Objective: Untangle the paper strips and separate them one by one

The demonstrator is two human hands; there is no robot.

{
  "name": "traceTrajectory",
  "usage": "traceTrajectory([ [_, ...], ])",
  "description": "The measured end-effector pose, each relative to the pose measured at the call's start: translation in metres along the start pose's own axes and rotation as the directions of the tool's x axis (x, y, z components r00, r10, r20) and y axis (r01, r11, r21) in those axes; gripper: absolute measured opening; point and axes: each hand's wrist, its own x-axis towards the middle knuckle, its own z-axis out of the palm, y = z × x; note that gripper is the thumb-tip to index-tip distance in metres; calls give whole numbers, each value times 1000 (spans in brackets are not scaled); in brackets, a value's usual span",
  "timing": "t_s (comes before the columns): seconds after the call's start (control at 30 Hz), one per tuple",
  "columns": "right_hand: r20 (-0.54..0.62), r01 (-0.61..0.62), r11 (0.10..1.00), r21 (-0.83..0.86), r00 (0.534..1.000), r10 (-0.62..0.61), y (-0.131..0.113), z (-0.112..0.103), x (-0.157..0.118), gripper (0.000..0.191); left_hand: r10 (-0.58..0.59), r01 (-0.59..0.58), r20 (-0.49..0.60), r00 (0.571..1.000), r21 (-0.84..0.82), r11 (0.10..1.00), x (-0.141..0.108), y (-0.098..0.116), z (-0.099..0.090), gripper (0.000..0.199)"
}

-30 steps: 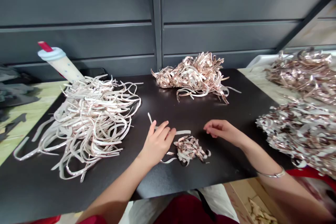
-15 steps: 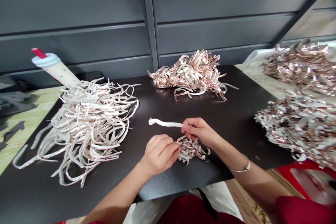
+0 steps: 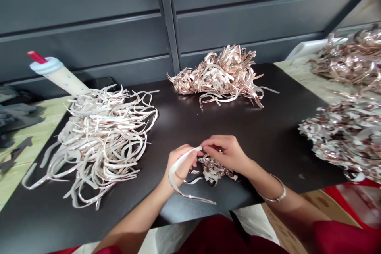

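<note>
Pretty tidy pinch here: the left hand [image 3: 180, 163] curls its fingers around a long foil strip [image 3: 182, 159], the right hand [image 3: 228, 152] grips the top end, just above a small scrap pile [image 3: 213, 170] on the dark tabletop [image 3: 268, 158]

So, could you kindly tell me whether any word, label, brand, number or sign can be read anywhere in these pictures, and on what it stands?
None can be read.
The white tube with the red tip shows only small blue dots.
Any print on the metallic strips is too blurred to read.
</note>
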Motion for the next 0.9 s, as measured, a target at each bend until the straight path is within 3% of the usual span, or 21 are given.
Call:
traceTrajectory([
  [0.17, -56, 160, 970, -181, 983, -173, -2, 6, -6, 17, 102, -106, 30, 994, 189, 976, 1, -4, 0, 43],
  [0.4, -71, 145, 959, -245, 983, -167, 2, 11, -7, 18, 276, -255, 17, 961, 441, 860, -1, -9, 0, 25],
  [0.67, -66, 94, 972, -216, 992, -111, 2, 17, -8, 18, 313, -281, -8, 950, 422, 862, -1, -13, 2, 32],
  [0.9, -50, 69, 965, -252, 995, -84, 4, 18, -8, 20, 291, -280, 43, 956, 432, 857, -1, -13, 6, 32],
])
